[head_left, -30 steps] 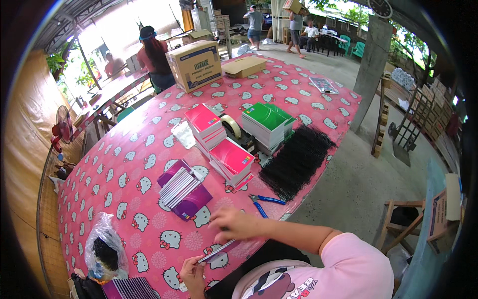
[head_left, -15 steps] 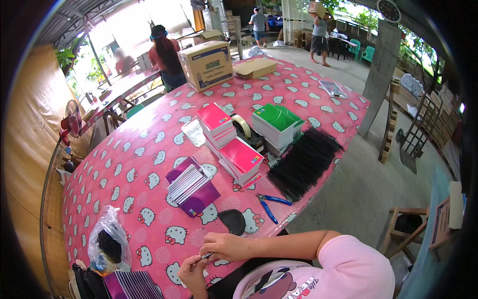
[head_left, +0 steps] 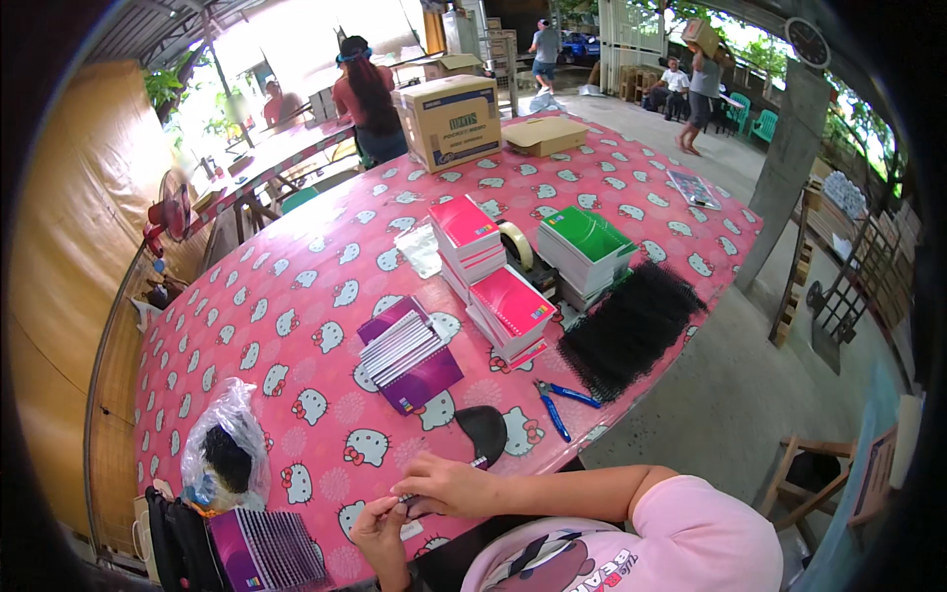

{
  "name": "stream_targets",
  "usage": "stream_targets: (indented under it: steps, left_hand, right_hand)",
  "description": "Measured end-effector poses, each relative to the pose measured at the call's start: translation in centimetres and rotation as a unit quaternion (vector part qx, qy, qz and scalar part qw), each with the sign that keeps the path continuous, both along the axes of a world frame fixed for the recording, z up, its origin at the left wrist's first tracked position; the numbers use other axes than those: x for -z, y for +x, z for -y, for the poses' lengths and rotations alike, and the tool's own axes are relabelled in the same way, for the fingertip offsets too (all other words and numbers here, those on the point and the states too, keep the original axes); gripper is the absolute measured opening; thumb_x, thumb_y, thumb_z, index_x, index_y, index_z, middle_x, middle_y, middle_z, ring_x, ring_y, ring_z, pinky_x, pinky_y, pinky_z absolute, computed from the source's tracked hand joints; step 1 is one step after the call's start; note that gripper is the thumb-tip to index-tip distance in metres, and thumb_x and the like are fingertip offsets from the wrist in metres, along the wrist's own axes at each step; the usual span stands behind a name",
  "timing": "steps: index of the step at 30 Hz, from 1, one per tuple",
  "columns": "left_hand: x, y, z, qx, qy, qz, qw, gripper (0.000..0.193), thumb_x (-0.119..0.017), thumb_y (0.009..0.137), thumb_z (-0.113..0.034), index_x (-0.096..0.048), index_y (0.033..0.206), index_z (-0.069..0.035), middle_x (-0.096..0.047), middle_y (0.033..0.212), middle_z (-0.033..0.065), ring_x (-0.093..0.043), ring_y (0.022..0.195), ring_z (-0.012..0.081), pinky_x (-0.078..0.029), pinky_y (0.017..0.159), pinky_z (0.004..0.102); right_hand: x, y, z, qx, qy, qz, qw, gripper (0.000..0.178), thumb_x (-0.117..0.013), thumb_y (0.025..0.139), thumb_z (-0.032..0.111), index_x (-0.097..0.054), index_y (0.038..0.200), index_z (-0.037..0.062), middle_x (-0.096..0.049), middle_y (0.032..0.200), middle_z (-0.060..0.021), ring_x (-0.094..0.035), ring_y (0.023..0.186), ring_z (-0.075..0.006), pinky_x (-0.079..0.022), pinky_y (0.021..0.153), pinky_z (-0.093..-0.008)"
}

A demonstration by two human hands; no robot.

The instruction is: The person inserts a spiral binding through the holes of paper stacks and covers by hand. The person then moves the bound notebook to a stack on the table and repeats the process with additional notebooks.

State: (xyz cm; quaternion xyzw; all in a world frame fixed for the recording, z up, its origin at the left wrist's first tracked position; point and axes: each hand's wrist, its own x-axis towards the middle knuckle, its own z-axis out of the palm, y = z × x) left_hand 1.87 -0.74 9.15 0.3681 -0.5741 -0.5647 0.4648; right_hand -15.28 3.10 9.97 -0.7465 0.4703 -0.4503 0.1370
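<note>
My left hand (head_left: 378, 528) and my right hand (head_left: 449, 485) meet at the table's near edge, fingertips pinched together. Between them is what looks like a purple notebook (head_left: 480, 462), mostly hidden by my right hand; a small dark bit, perhaps its coil, shows at the fingertips. Just beyond lies a black rounded pad (head_left: 483, 434). Blue-handled cutters (head_left: 564, 403) rest open to its right. A pile of purple notebooks (head_left: 409, 357) lies ahead, and more coil-bound purple notebooks (head_left: 264, 553) sit at the lower left.
Pink and white notebook stacks (head_left: 503, 308), green notebooks (head_left: 589, 237), a tape dispenser (head_left: 517, 245) and a heap of black coils (head_left: 631, 331) stand farther off. A plastic bag (head_left: 227, 449) with black contents is left. Cartons (head_left: 449, 120) stand at the back; other people are beyond.
The view has shifted, so the table's things appear farther right. My hands stay together, pinching; a purple corner now shows beyond my right hand. The person carrying a box has moved.
</note>
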Motion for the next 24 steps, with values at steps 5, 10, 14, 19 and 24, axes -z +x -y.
stream_targets:
  steps: [5, 10, 14, 19, 24]
  left_hand:
    - [-0.4, 1.0, 0.0, -0.022, -0.036, 0.001, 0.999, 0.011, -0.068, 0.080, 0.001, -0.063, 0.089, 0.004, -0.062, 0.079, 0.0046, -0.056, 0.065, 0.0083, -0.045, 0.056, 0.0203]
    - [-0.3, 2.0, 0.1, -0.041, -0.022, -0.018, 0.999, 0.012, -0.069, 0.079, 0.003, -0.063, 0.090, 0.004, -0.061, 0.082, 0.0050, -0.056, 0.069, 0.0078, -0.046, 0.059, 0.0199]
    - [-0.9, 2.8, -0.2, -0.076, -0.041, -0.010, 0.996, 0.012, -0.069, 0.079, 0.002, -0.063, 0.089, 0.004, -0.062, 0.083, 0.0055, -0.057, 0.070, 0.0085, -0.047, 0.061, 0.0213]
    - [-1.1, 4.2, -0.6, -0.149, -0.174, 0.131, 0.965, 0.012, -0.070, 0.080, -0.001, -0.064, 0.090, 0.002, -0.063, 0.082, 0.0055, -0.059, 0.071, 0.0091, -0.049, 0.063, 0.0226]
    - [-1.3, 3.6, -0.4, -0.148, -0.107, 0.050, 0.982, 0.022, -0.069, 0.081, -0.003, -0.058, 0.100, 0.000, -0.063, 0.081, 0.0038, -0.058, 0.067, 0.0091, -0.047, 0.061, 0.0220]
  right_hand:
    - [-0.2, 1.1, 0.6, -0.028, 0.037, 0.070, 0.997, 0.028, -0.064, 0.082, 0.015, -0.057, 0.108, 0.0061, -0.058, 0.094, -0.0111, -0.056, 0.093, -0.0290, -0.048, 0.075, -0.0379]
    - [-0.9, 1.6, 1.4, -0.045, 0.008, 0.074, 0.996, 0.027, -0.064, 0.083, 0.016, -0.058, 0.106, 0.0052, -0.056, 0.094, -0.0113, -0.057, 0.090, -0.0297, -0.048, 0.075, -0.0381]
    - [-1.5, 2.8, 2.3, -0.084, 0.038, 0.121, 0.988, 0.021, -0.064, 0.083, 0.017, -0.058, 0.097, 0.0033, -0.054, 0.089, -0.0116, -0.056, 0.087, -0.0296, -0.047, 0.074, -0.0375]
    - [-2.3, 4.5, 3.7, -0.118, 0.048, 0.093, 0.987, 0.020, -0.065, 0.083, 0.017, -0.054, 0.089, 0.0014, -0.051, 0.085, -0.0133, -0.054, 0.084, -0.0313, -0.046, 0.072, -0.0375]
    - [-3.3, 4.8, 4.1, -0.125, 0.033, 0.059, 0.990, 0.015, -0.062, 0.082, 0.010, -0.060, 0.093, 0.0011, -0.057, 0.084, -0.0137, -0.056, 0.080, -0.0318, -0.046, 0.070, -0.0384]
